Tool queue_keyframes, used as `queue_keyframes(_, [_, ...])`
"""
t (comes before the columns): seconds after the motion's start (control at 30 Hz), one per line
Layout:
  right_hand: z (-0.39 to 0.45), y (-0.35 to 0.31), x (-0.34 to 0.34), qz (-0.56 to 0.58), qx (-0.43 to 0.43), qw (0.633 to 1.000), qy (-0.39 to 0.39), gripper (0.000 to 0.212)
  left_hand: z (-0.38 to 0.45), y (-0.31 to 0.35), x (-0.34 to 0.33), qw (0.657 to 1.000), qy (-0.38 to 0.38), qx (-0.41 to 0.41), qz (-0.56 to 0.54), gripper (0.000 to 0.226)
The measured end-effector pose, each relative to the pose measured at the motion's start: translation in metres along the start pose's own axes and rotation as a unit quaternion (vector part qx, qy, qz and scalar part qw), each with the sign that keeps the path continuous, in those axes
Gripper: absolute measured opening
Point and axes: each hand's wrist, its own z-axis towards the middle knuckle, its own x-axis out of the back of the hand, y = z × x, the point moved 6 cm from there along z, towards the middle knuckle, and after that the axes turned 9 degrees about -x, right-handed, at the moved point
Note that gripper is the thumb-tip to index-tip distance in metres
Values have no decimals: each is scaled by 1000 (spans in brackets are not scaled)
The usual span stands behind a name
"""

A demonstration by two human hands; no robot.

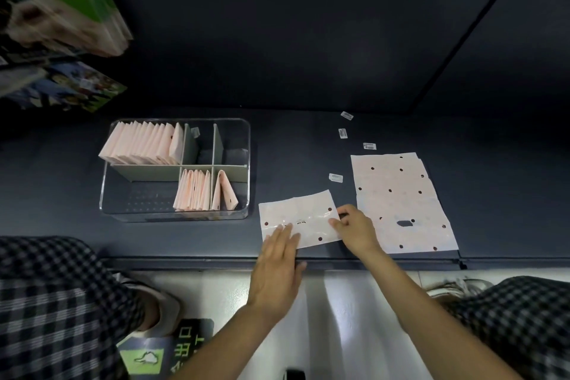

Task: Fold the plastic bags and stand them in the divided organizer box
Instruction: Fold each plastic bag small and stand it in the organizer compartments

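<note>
While the left hand (279,259) flattens the bag (297,219), the right hand (354,228) (fingertips hidden) pinches.

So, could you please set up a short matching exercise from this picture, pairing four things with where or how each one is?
Things:
1. left hand
2. right hand
3. flat bags
4. organizer

States:
A. stacked unfolded at the right of the table
B. fingers straight, pressing on the half-folded bag
C. holds folded bags standing in three compartments
D. pinching the half-folded bag's right edge

Pairs: 1-B, 2-D, 3-A, 4-C
</note>
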Motion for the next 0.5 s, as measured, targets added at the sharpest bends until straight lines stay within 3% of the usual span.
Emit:
queue_keyframes(0.13, [2,2,-2,-18,16,1000,1,25,-17,-7,-29,985,-131,-36,106,77])
queue_keyframes(0.27, [-1,0,-3,-22,16,1000,-3,30,-23,-10,-35,974,-167,-45,147,81])
queue_keyframes(0.33, [-13,-3,4,-62,47,994,73,37,-22,-10,-35,972,-169,-43,158,82])
queue_keyframes(0.4, [-35,-16,8,-118,144,967,173,36,-22,-9,-35,970,-175,-40,165,83])
queue_keyframes(0.5, [-73,-34,-23,-199,348,902,158,36,-22,-8,-37,973,-171,-31,153,83])
